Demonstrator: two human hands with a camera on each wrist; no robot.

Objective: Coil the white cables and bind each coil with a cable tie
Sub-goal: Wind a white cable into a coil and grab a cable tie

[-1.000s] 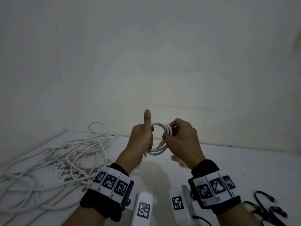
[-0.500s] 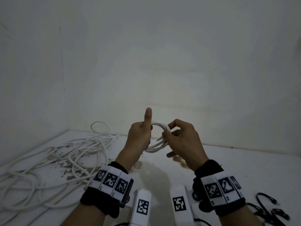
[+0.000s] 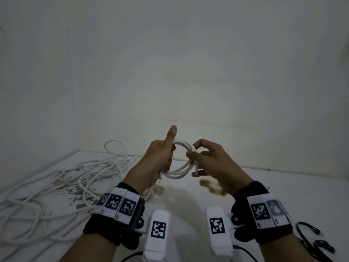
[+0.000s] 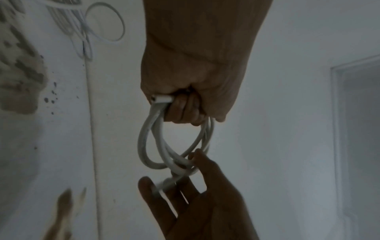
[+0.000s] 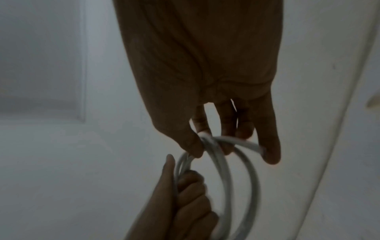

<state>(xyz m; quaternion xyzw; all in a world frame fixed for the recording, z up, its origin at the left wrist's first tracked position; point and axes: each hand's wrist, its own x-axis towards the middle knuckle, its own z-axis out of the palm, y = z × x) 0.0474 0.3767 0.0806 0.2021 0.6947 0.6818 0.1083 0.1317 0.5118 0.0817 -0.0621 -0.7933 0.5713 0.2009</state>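
Presently the left hand (image 3: 157,159) has its fingers curled round one side of a small coil of white cable (image 3: 181,167), thumb raised straight up, with one cut cable end (image 4: 161,99) protruding from the fist in the left wrist view. The right hand (image 3: 213,165) holds the opposite side of the coil: thumb and a fingertip meet on the strands there, the other fingers loosely spread, and the free cable end (image 5: 258,148) lies against the outermost finger in the right wrist view. The coil is held in the air between the two hands, above the tabletop (image 3: 283,190) and in front of the wall; it counts several turns, and no tie is visible on it. To the left, well apart from the hands, a loose tangle of white cables (image 3: 62,178) lies spread across the tabletop as far as the corner where the two walls meet. At the lower right, near the right forearm, black cable ties (image 3: 311,237) lie on the surface. The tabletop is white, with grey chipped patches (image 3: 79,197) among the tangle and a brown stain (image 3: 209,186) under the right hand. The walls (image 3: 188,72) are plain and off-white, dimly lit. No containers are present.
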